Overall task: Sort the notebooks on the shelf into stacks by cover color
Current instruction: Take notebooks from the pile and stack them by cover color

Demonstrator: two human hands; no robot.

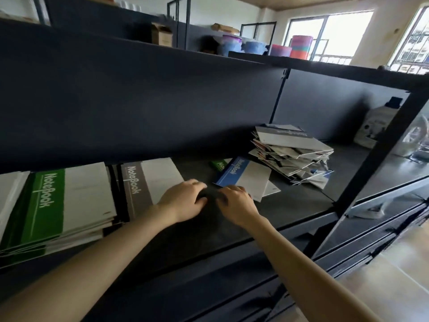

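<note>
1. Reaching onto the dark shelf (290, 205), the left hand (183, 198) and right hand (236, 203) sit close together near its front edge, with fingers bent down toward the board.
2. Between the fingertips is a dark, blurred patch against the dark board. I cannot tell whether either hand grips something or only rests there.
3. The notebooks all lie on this shelf. At far left is a green stack (48, 205), flat with uneven edges. Just beside it on the right is a grey stack (148, 182), its near corner covered by the left hand.
4. Just beyond the right hand lies a blue notebook (232, 170) on top of a white-covered one. A green notebook (218, 164) pokes out behind it.
5. Further right is a messy pile (292, 152) of mixed notebooks, fanned and tilted, with a grey cover on top.
6. The upper board (139, 101) hangs across the view — it hides the far ends of the green and grey stacks and most of the green notebook.
7. A white bottle (376, 126) with a dark cap stands in the back right corner, partly behind the slanting post (376, 154).
8. On top of the unit sit a cardboard box (162, 36) and coloured tubs (251, 47) — bright windows (329, 33) lie behind them.
</note>
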